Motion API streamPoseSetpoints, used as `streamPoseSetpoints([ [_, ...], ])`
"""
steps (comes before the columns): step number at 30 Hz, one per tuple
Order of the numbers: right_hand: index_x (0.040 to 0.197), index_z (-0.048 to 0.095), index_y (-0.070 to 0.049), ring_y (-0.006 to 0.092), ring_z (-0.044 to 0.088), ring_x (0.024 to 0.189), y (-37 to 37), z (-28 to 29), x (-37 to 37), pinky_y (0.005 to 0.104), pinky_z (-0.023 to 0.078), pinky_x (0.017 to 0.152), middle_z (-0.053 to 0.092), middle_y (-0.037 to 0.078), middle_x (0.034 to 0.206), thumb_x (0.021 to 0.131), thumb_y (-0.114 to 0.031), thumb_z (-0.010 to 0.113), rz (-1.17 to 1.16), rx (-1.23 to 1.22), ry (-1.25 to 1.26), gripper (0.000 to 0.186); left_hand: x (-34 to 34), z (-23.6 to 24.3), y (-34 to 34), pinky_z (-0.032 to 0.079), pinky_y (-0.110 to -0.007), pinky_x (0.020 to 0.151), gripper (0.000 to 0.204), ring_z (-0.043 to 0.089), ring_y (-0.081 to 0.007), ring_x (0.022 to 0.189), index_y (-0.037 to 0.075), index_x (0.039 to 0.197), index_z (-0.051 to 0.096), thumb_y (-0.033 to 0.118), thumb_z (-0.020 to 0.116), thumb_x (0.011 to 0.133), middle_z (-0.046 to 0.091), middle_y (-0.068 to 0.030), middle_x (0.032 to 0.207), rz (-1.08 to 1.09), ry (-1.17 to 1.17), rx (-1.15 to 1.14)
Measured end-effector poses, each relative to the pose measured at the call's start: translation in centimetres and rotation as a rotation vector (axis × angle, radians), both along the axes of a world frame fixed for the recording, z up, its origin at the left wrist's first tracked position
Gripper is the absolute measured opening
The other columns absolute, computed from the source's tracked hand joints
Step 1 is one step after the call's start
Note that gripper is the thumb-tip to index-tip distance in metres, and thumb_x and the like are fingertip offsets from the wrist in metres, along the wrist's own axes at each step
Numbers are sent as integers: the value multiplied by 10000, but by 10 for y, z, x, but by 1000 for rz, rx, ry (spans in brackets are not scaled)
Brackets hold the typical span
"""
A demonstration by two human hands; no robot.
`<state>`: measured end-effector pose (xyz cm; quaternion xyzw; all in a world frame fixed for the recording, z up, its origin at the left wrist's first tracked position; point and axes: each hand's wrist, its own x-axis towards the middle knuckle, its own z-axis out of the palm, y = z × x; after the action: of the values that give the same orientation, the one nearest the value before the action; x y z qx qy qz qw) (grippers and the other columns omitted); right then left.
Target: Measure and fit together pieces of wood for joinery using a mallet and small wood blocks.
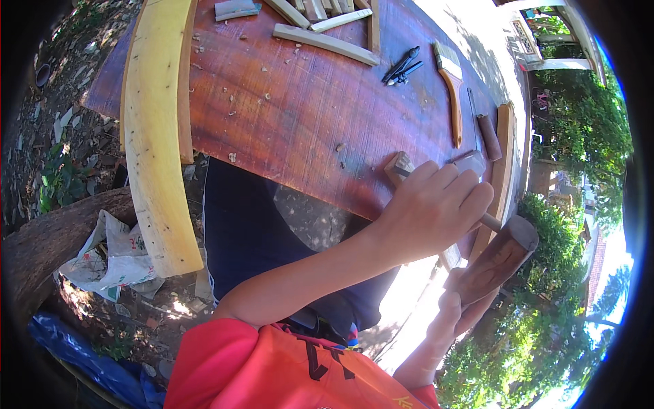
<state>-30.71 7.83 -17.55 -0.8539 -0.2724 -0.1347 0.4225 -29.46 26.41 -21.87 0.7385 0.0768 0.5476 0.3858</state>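
Note:
My left hand (443, 208) is closed round a chisel (490, 221), whose handle end sticks out on the right of the fist. Its other end points toward a small wooden block (398, 165) at the near right of the table, partly hidden behind the hand. My right hand (453, 313) grips a brown wooden mallet (497, 259), its head right beside the chisel's handle end. Whether the two touch I cannot tell. A second small block (470, 162) lies just beyond my left knuckles.
The brown tabletop (272, 116) carries scattered wood chips. On it lie a paintbrush (449, 88), black compasses (403, 67), a cylindrical wooden piece (488, 136) and several wood strips (327, 45). A long yellowish plank (153, 136) crosses its left end. A white sack (112, 255) lies below.

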Motion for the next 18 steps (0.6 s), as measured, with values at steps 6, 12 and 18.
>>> streamPoseSetpoints([
  [6, 1537, 410, 80, 153, 500, 816, -18, -3, 6, 335, 390, 722, 590, 82, 956, 1030, -559, 531, 20, 269, 95, 824, -1, 1, 1, 455, -387, 688, 271, 601, -230, 772, 119, 943, 586, 229, 798, 814, 562, -32, 848, -10, 14, 17],
  [12, 1562, 384, 107, 144, 507, 790, -28, -9, -6, 303, 383, 699, 589, 96, 1005, 986, -524, 626, -43, 78, 129, 887, -5, 1, 8, 461, -423, 691, 252, 602, -283, 772, 89, 933, 556, 182, 780, 862, 572, -69, 842, -18, 74, -23],
  [18, 1439, 458, 100, 125, 504, 761, 2, -20, 8, 278, 382, 681, 588, 103, 980, 1018, -510, 605, -21, 260, 43, 756, -3, -1, 6, 454, -447, 684, 232, 592, -320, 758, 74, 915, 532, 149, 751, 900, 564, -96, 833, -54, 12, -23],
])
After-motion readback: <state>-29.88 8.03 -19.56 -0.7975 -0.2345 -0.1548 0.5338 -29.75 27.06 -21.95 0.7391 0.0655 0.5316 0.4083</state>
